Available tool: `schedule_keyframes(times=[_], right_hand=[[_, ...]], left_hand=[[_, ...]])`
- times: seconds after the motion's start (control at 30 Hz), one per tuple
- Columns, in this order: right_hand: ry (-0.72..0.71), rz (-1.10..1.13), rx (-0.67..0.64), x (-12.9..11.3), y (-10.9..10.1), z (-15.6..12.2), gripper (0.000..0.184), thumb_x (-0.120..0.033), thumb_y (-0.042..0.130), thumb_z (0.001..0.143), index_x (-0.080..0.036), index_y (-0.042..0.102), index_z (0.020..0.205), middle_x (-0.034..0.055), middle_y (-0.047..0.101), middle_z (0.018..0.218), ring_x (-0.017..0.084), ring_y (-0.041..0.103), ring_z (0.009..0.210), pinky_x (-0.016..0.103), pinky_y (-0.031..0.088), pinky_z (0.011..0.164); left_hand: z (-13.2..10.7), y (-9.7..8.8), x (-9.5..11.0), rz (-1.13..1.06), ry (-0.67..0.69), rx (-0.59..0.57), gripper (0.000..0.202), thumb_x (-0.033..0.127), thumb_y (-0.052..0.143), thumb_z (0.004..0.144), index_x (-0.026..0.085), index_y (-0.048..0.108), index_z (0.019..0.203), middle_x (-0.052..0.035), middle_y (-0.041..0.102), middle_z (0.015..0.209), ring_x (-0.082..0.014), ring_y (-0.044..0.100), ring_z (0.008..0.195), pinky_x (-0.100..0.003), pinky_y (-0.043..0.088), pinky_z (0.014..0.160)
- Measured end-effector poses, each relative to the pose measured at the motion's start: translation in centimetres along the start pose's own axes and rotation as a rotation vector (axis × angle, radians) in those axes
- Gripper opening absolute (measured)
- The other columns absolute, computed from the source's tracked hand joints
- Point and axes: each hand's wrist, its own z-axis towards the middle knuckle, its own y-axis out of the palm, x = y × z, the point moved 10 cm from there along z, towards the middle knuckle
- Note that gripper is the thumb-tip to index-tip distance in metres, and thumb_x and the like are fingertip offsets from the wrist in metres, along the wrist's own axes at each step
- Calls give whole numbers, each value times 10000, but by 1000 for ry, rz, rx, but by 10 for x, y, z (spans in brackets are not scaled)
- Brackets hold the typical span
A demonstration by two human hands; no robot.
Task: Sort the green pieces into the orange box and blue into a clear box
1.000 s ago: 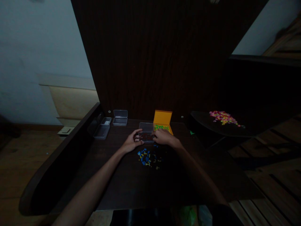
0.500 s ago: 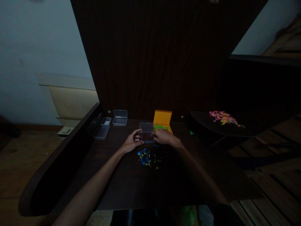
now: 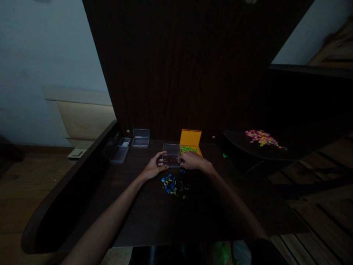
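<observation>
A clear plastic box [image 3: 171,150] with its lid raised stands on the dark table, and dark red pieces [image 3: 171,161] lie in it. My left hand [image 3: 154,165] grips the box's left side, thumb at the near edge and fingers at the far side. Over the right side of the box is my right hand [image 3: 191,161], its fingers closed together and reaching in. What they hold, if anything, is hidden. Blue pieces [image 3: 168,184] and small yellow pieces [image 3: 184,197] lie scattered just in front. Behind my right hand an orange box [image 3: 191,138] stands open with green pieces [image 3: 189,149] inside.
At the back left stands an open clear box [image 3: 141,142], with another clear tray [image 3: 119,154] near the raised side panel [image 3: 68,184]. A pile of pink and yellow pieces [image 3: 261,137] lies on a shelf at the right. A tall dark panel [image 3: 176,73] rises behind.
My right hand has shifted slightly left, its fingertips a little further over the clear box. My left hand stays where it was.
</observation>
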Motion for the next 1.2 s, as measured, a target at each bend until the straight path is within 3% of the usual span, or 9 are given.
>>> schedule_keyframes(times=[0.8, 1.2], right_hand=[[-77, 52, 6, -7, -5, -6, 186, -231, 593, 741, -211, 660, 914, 22, 668, 818, 153, 562, 723, 230, 306, 570], [-104, 249, -24, -2, -4, -3, 175, -155, 590, 728, -169, 690, 871, -19, 629, 703, 102, 513, 605, 201, 316, 551]], left_hand=[[-1, 1, -1, -14, -10, -4, 758, 200, 795, 612, 184, 458, 1291, -55, 627, 1025, -134, 608, 867, -299, 512, 816], [-1, 2, 3, -56, -8, 5, 732, 168, 799, 590, 181, 484, 1250, -104, 573, 1218, -128, 619, 897, -284, 520, 814]])
